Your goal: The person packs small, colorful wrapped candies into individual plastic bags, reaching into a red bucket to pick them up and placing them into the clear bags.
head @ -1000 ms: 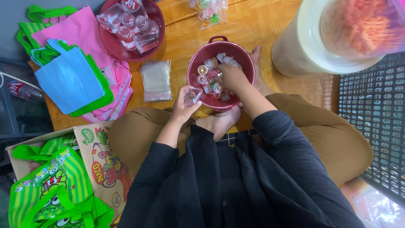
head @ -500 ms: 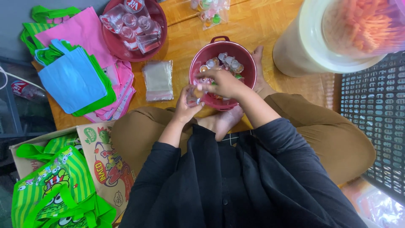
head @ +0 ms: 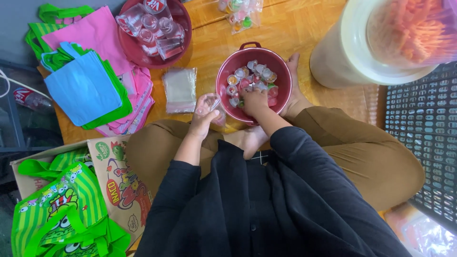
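Overhead view of a seated person on a wooden floor (head: 295,28). The right hand (head: 254,101) reaches into a dark red bowl (head: 223,90) of small jelly cups (head: 247,76), fingers among them. The left hand (head: 203,114) holds open a small clear plastic bag (head: 212,102) just beside the bowl's rim. A stack of clear bags (head: 179,89) lies near, left of the bowl. Coloured tote bags (head: 85,85) lie farther left; a second red bowl (head: 183,19) holds clear cups.
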